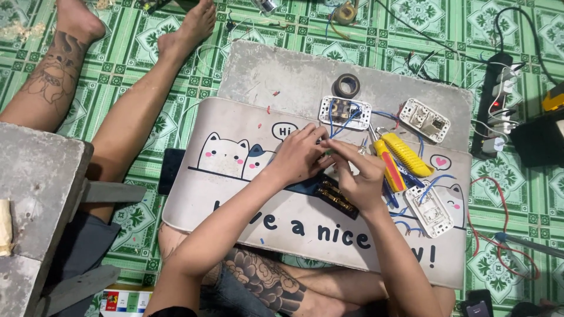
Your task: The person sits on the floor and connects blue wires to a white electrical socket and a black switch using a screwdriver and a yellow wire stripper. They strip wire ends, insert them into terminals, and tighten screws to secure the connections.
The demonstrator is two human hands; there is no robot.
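At centre of the grey mat (235, 194), which carries cartoon cats, speech bubbles and dark lettering along its 6 o'clock edge, lies a dark terminal block (336, 197) with a row of brass-coloured contacts, long and narrow, angled from 10 o'clock to 4 o'clock. Left hand (298, 155): fingers curled together over the block's upper end, pinching something small that cannot be made out. Right hand (359, 173): fingers bent toward the left hand's fingertips, touching them; closed on a small item or wire, though which cannot be told. At 12 o'clock from the hands, a white switch plate (345, 112) lies back-up with blue wires (343, 120) looped across it. At 1 o'clock from it, a roll of black tape (346, 86) rests on a second grey mat (270, 70) tucked under the first. At 2 o'clock from the hands, a second white plate (425, 120); at 4 o'clock, a third white plate (429, 211) with blue wires attached. Between them, yellow-handled pliers (405, 155) and a red-and-yellow screwdriver (389, 167), just beside the right hand. At 3 o'clock on the green patterned floor (517, 194), a power strip (496, 103) with plugs in it, and loose red wire (511, 246). At 7 o'clock, a small printed box (123, 301), white with blue, green and red panels. A second person's bare legs (135, 100) stretch from 10 o'clock.
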